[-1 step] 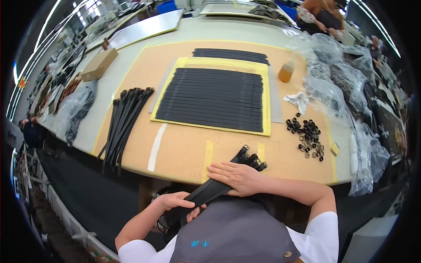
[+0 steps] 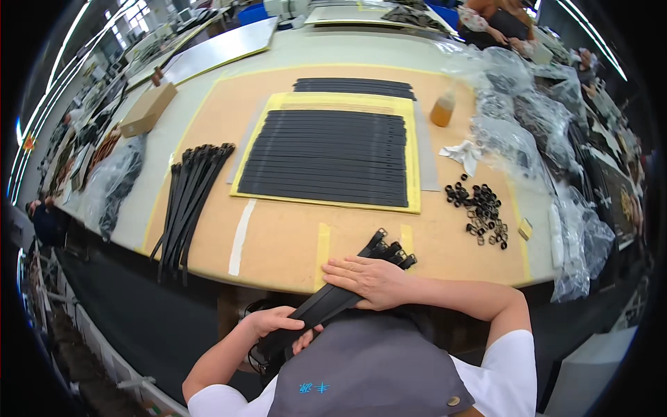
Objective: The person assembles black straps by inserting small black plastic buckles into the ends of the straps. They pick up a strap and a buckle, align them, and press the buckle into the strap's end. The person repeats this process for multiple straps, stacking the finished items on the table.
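Workshop benches fill the background, and a tan-topped table [image 2: 292, 236] is seen from above. Nearest the camera, a bundle of black straps [image 2: 333, 295] is held slanting from the lap up onto the table's near edge. The left hand [image 2: 278, 325] is closed around the bundle's lower end, fingers wrapped on the straps. The right hand [image 2: 372, 279] is laid flat on the bundle higher up, fingers together and stretched out, pressing it down; the buckle ends [image 2: 389, 250] stick out just beyond the fingertips. Against the earlier frame nothing is seen to have changed — hands and bundle are placed as before.

Further on, a loose sheaf of straps [image 2: 191, 194] lies to the left, and a heap of small black buckles [image 2: 479, 212] to the right. Beyond these, flat strips [image 2: 330, 156] are laid side by side on a yellow-edged mat [image 2: 415, 174], with an amber bottle [image 2: 442, 110] and clear plastic bags [image 2: 514, 139] to its right. Farthest off, a cardboard box [image 2: 147, 109] sits on the left — and another person [image 2: 497, 24] is seen at the table's far end.
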Tool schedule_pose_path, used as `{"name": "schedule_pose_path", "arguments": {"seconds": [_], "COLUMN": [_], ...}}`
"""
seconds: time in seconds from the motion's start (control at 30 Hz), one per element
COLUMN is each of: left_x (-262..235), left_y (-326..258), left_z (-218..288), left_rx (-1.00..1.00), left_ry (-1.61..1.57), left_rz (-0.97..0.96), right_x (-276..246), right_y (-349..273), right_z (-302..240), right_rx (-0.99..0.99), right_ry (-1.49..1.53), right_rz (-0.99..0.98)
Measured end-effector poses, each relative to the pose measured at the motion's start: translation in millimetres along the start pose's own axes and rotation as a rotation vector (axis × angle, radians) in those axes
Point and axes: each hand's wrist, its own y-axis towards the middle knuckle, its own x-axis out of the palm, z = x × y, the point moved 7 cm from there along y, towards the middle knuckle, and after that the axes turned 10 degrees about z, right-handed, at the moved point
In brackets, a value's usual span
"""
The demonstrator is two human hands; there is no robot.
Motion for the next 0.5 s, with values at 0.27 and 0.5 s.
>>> {"name": "schedule_pose_path", "arguments": {"seconds": [0.27, 0.5], "left_x": [25.4, 44.2], "left_y": [-4.1, -14.1], "left_z": [17.9, 34.7], "left_rx": [0.001, 0.042], "left_ry": [0.082, 0.136], "left_rz": [0.061, 0.053], "right_x": [13.9, 5.4], "right_y": [-13.2, -10.6], "right_z": [4.7, -6.5], "right_rx": [-0.009, 0.078], "right_ry": [0.011, 0.017], "right_rz": [0.137, 0.331]}}
